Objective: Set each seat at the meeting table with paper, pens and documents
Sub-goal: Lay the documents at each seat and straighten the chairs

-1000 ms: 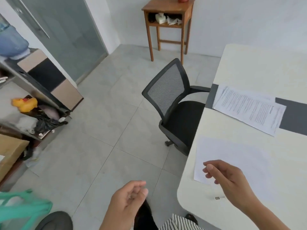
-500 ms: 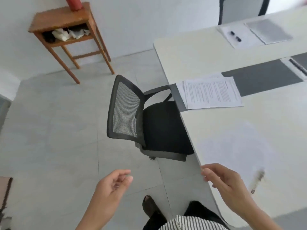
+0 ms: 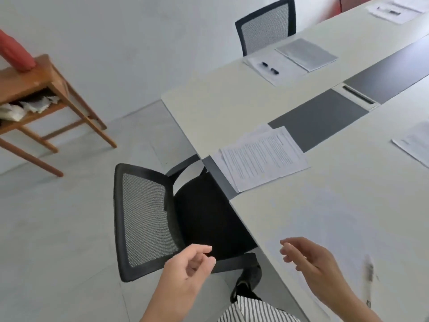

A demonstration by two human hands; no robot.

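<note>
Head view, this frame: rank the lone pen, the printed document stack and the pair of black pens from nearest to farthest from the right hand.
1. Lone pen, on the blank sheet, just right of the right hand.
2. Printed document stack, farther up, in front of the near chair.
3. Pair of black pens, on the far seat's paper.

Single head view, seemingly tilted, looks down close over the table point(image 3: 359, 177) corner.

Your left hand point(image 3: 185, 268) and right hand point(image 3: 311, 263) are bare, as are both forearms as far as they show, and you wear a white fabric garment with narrow dark stripes point(image 3: 255, 310), with a black shoe point(image 3: 249, 275) just beyond it, too blurred for detail.
</note>
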